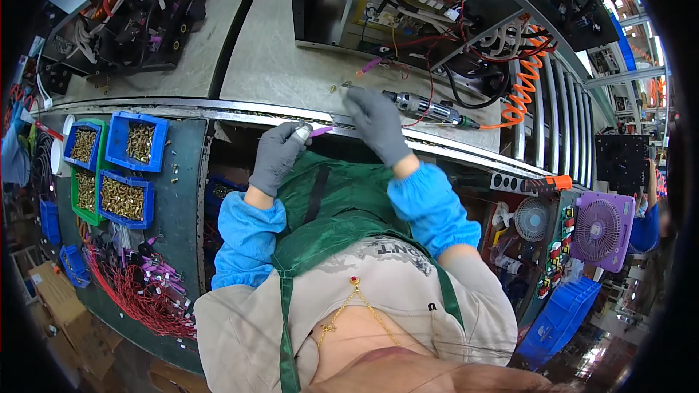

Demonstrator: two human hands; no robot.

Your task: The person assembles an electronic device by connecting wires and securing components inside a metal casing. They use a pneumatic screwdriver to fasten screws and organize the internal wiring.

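Observation:
Near the bench's front edge, my left hand, in a grey glove, is closed on a small purple-sleeved piece that sticks out to the right. My gloved right hand reaches over the metal edge, fingers drawn together at the bench top; what they pinch, if anything, is too small to make out. Tiny brass screws lie beside its fingertips. A power screwdriver rests just right of that hand. Beyond, another purple-sleeved wire end hangs by the open metal chassis with circuit boards.
Blue bins of brass screws stand on the left side table, above a heap of red wires with purple sleeves. Another wired unit is at the far left. An orange coiled hose runs past metal rollers at right.

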